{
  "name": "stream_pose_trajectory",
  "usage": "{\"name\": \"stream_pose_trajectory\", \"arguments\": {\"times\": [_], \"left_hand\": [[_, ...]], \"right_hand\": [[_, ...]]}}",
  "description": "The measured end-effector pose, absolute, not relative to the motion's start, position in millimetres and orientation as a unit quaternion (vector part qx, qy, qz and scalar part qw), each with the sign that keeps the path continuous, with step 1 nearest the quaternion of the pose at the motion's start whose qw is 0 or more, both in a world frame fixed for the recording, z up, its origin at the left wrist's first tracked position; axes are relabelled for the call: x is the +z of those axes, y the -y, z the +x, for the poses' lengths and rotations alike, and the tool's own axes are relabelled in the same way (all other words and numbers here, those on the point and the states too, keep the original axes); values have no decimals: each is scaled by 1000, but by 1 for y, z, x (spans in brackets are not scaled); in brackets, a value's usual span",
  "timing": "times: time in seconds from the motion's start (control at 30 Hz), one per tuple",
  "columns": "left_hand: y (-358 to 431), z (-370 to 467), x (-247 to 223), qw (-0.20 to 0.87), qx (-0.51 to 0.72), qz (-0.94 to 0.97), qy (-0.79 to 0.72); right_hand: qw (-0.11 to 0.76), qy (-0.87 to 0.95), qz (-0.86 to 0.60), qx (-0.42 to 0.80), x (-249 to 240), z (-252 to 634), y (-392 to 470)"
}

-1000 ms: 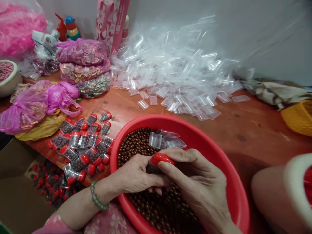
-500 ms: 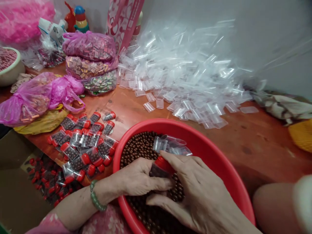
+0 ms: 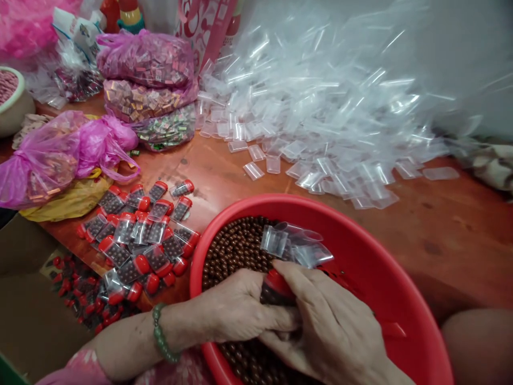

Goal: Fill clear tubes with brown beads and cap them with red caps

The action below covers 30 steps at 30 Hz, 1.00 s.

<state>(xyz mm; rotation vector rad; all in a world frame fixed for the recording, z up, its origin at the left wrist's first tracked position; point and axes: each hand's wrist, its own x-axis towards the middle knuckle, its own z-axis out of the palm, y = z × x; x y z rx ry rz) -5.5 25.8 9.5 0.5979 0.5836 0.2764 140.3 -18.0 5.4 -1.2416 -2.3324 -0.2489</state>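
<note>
My left hand (image 3: 240,307), with a green bead bracelet (image 3: 160,334) at its wrist, grips a small clear pack with a red cap (image 3: 277,289) and dark balls inside. From the right, my right hand (image 3: 332,318) closes round the same pack, fingers on its red end. Both hands are over a red basin (image 3: 228,214) of shiny brown balls (image 3: 236,240). Several clear plastic sleeves (image 3: 296,243) lie on the balls just beyond my fingers. The pack's lower part is hidden by my hands.
Filled red-capped packs (image 3: 140,230) are heaped left of the basin; more lie lower in a cardboard box (image 3: 24,278). A large pile of clear sleeves (image 3: 312,112) covers the table's back. Pink bags (image 3: 148,59) of small pieces stand at the back left.
My hands have drawn closer together round the pack, and my right thumb has moved in under it. The view has shifted slightly, so the sleeve pile appears further right.
</note>
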Motion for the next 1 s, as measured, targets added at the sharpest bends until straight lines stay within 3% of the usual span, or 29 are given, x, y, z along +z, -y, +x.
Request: {"name": "stream_pose_trajectory", "arguments": {"times": [0.43, 0.77, 1.0], "left_hand": [[-31, -2, 4, 921, 182, 159, -306], [-17, -1, -3, 836, 255, 238, -424], [-12, -42, 7, 725, 339, 394, -452]], "right_hand": [[253, 814, -522, -6, 7, 131, 15], [282, 835, -472, -30, 4, 121, 13], [213, 845, -484, 78, 30, 122, 21]]}}
